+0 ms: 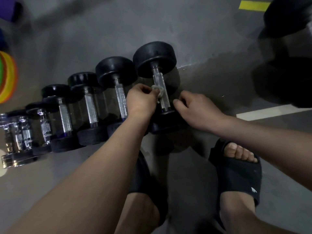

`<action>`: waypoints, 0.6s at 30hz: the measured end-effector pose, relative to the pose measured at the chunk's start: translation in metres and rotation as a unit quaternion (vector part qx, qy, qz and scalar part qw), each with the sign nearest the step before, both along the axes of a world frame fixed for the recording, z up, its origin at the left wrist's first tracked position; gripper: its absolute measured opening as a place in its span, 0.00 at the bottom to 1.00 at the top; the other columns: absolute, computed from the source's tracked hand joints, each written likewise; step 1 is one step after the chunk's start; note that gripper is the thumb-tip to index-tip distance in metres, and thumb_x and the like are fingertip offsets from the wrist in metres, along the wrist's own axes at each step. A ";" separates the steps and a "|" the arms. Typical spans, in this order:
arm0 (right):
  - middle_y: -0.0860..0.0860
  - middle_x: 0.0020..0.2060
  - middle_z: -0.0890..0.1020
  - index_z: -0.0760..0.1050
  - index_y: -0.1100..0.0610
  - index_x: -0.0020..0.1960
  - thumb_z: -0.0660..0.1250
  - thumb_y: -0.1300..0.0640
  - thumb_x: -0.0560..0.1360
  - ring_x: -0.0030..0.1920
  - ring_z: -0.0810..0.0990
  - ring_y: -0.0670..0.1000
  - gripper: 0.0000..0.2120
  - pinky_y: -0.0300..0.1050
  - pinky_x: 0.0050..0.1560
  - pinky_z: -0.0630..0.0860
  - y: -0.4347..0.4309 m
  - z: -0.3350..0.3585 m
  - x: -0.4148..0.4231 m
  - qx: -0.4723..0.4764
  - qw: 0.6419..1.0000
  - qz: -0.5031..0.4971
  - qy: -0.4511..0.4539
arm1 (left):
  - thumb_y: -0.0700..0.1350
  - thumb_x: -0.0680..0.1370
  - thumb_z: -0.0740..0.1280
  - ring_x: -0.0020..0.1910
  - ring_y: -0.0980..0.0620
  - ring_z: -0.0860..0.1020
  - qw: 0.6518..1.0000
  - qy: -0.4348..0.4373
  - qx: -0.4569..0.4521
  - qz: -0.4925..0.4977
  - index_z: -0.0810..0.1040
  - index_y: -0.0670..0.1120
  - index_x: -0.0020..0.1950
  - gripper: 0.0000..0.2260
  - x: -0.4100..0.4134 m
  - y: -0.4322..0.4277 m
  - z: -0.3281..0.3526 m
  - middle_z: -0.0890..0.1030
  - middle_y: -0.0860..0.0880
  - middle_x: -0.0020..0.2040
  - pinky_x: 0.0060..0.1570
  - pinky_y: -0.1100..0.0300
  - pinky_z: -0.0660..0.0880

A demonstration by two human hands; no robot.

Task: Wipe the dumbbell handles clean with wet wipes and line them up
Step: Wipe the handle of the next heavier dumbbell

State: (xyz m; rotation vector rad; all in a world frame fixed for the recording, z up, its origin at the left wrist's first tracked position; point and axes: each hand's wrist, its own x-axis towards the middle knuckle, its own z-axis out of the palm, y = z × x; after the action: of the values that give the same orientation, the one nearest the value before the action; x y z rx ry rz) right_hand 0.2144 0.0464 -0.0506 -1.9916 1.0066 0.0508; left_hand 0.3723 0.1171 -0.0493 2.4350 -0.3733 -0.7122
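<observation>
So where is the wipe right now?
Head view, middle: the left hand pinches the wet wipe against the rightmost dumbbell's handle.

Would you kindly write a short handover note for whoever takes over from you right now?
Left hand pinches a crumpled white wet wipe against the knurled steel handle of the largest black round-headed dumbbell, rightmost in the row on the grey floor.
Right hand, loosely curled, sits at that handle's near end; grip unclear.
Done: smaller black dumbbells lie side by side to its left.
Left: finish this handle; which others are wiped cannot be told.
</observation>
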 end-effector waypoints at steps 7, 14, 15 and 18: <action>0.61 0.45 0.79 0.64 0.53 0.44 0.56 0.52 0.81 0.45 0.78 0.66 0.09 0.51 0.39 0.63 0.003 -0.010 0.006 -0.061 0.997 0.040 -0.008 | 0.53 0.70 0.78 0.35 0.56 0.81 1.000 -0.012 0.005 -0.013 0.81 0.46 0.41 0.13 -0.012 -0.013 0.000 0.82 0.52 0.35 0.34 0.64 0.75; 0.59 0.43 0.78 0.64 0.53 0.44 0.55 0.51 0.82 0.44 0.77 0.66 0.09 0.52 0.39 0.66 0.005 -0.010 0.005 -0.050 0.998 0.043 -0.012 | 0.59 0.61 0.78 0.38 0.41 0.85 0.981 0.092 -0.093 0.141 0.76 0.48 0.34 0.18 0.002 -0.033 -0.008 0.84 0.44 0.35 0.40 0.39 0.82; 0.59 0.44 0.78 0.64 0.53 0.44 0.55 0.51 0.82 0.44 0.77 0.66 0.09 0.52 0.39 0.66 0.005 -0.011 0.005 -0.049 0.998 0.043 -0.011 | 0.58 0.62 0.79 0.39 0.41 0.85 0.980 0.102 -0.094 0.146 0.77 0.48 0.35 0.17 0.002 -0.033 -0.007 0.85 0.44 0.36 0.42 0.40 0.82; 0.59 0.43 0.78 0.64 0.53 0.44 0.55 0.51 0.82 0.44 0.77 0.65 0.09 0.51 0.38 0.66 0.004 -0.012 0.005 -0.046 0.998 0.041 -0.010 | 0.53 0.64 0.80 0.39 0.46 0.85 0.985 0.119 -0.065 0.108 0.81 0.46 0.38 0.14 -0.003 -0.030 -0.009 0.85 0.46 0.37 0.45 0.44 0.83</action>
State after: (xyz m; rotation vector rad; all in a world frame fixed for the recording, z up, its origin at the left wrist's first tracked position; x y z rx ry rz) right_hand 0.2192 0.0508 -0.0628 -2.1118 0.9285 0.0295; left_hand 0.3692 0.0870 -0.0579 2.1951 -0.0570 -0.8415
